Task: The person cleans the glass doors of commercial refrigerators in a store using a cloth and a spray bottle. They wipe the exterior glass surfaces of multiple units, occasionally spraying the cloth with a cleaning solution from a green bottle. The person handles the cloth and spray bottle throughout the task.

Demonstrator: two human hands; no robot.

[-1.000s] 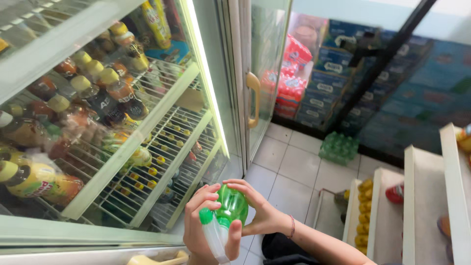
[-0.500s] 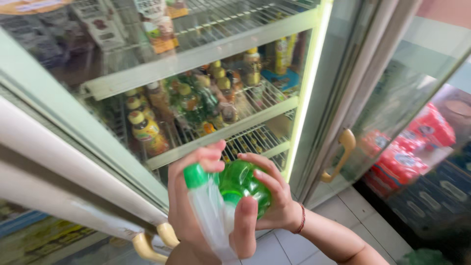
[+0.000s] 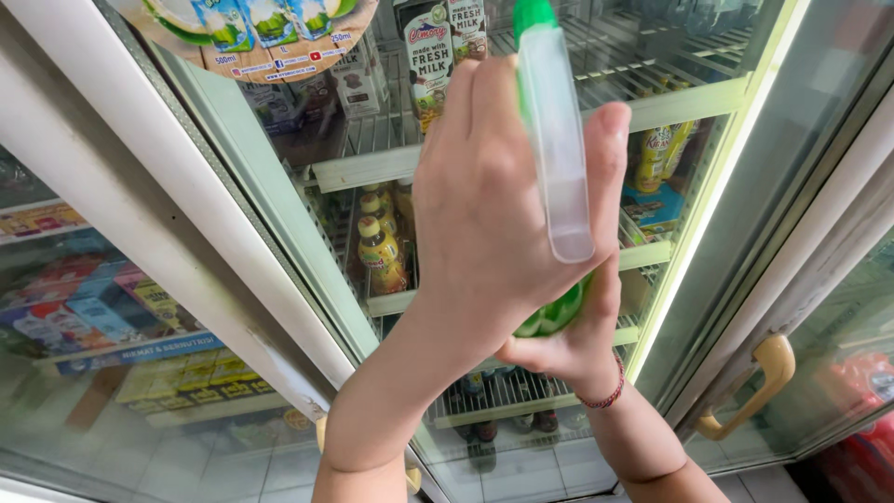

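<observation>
two hands lift bottles up in front of an open drinks fridge

the left hand (image 3: 484, 214) is wrapped around a clear plastic bottle (image 3: 556, 149) with a green cap, held upright against the palm; the right hand (image 3: 568, 340), just below and partly hidden behind it, cups a green bottle (image 3: 551, 317) with the fingers curled under it; behind them, a wire shelf (image 3: 652, 251) holds yellow juice bottles (image 3: 382, 251); milk cartons (image 3: 433, 51) stand on the shelf above; a beige door handle (image 3: 754, 387) shows at lower right
</observation>
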